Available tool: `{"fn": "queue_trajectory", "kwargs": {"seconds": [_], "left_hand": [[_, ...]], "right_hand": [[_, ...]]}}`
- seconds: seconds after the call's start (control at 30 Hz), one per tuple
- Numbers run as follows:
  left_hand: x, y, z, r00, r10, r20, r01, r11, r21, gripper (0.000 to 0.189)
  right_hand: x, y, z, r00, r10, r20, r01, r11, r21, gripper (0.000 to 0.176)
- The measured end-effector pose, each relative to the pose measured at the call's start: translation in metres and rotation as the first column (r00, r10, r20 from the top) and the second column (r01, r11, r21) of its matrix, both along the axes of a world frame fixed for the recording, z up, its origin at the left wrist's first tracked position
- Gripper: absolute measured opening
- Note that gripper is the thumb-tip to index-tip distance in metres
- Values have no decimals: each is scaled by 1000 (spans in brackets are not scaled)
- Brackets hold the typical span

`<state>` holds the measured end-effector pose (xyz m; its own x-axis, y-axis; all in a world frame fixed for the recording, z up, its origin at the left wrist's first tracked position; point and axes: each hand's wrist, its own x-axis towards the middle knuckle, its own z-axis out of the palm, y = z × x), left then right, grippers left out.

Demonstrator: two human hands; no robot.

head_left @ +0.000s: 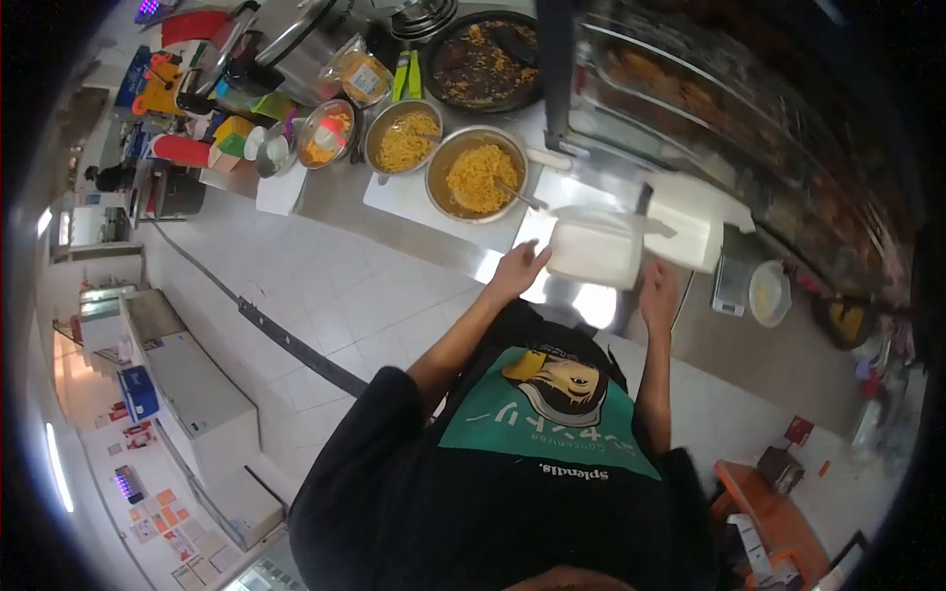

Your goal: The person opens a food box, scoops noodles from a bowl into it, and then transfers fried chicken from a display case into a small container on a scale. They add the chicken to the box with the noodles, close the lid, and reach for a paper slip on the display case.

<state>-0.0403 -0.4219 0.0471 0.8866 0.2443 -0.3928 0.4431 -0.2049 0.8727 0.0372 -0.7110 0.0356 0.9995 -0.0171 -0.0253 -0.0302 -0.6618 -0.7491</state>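
An open white box [591,252] is held between my two hands over the steel counter, its upper edge blurred. The fingers of my left hand [520,271] grip its left side. At its lower right edge is my right hand [659,294], closed on the box and slightly blurred. Another open white box [688,222] stands just behind and to the right. To the left, a metal bowl of yellow noodles [480,178] with a utensil in it rests on a white board [394,194]. A second noodle bowl [405,140] sits beside it.
A dark pan [483,61] with food bits lies at the back, near green-handled tongs [406,75]. On the right are a small scale [730,286], a white bowl [769,293] and a glass display case [680,89]. A smaller bowl [327,133] stands left.
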Motion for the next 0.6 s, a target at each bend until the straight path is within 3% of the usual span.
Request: {"fn": "queue_trajectory", "kwargs": {"seconds": [0.03,0.07,0.1,0.17,0.2,0.23,0.27,0.3,0.37,0.4,0.47,0.57,0.6], "left_hand": [[-7,20,0,993,-114,18,106,966,234,46],[-15,41,20,994,-85,-72,93,989,112,41],[-23,64,38,984,-66,-166,65,998,-11,37],[-32,114,38,958,226,-175,-205,970,131,44],[-29,133,31,954,238,-184,-216,967,132,44],[-21,155,20,904,405,-138,-393,913,105,42],[-7,174,12,825,558,-91,-554,830,68,41],[9,187,8,824,560,-92,-556,829,65,41],[28,193,-3,840,539,-56,-518,768,-378,38],[34,195,-6,844,533,-60,-512,768,-385,38],[42,194,-12,884,467,-40,-458,842,-285,27],[41,185,8,887,453,-86,-441,779,-445,21],[38,178,5,895,442,-55,-407,763,-502,21]], "right_hand": [[-10,2,27,992,-126,1,126,992,-16,35],[-18,13,57,970,-243,3,243,970,-29,31],[-23,26,83,977,-212,31,213,976,-41,27],[-20,77,121,985,-162,51,165,985,-53,23],[-15,112,134,985,27,171,-31,999,21,21],[-10,147,140,933,196,302,-227,971,73,20],[4,183,139,862,364,353,-367,928,-62,21],[21,218,136,764,524,376,-484,851,-204,22],[39,273,121,787,616,31,-509,678,-529,25],[46,284,102,792,611,26,-505,677,-536,25],[54,292,63,792,570,-221,-553,515,-655,25],[70,294,51,724,558,-406,-684,499,-533,20],[71,292,56,729,614,-302,-667,540,-512,24]]}}
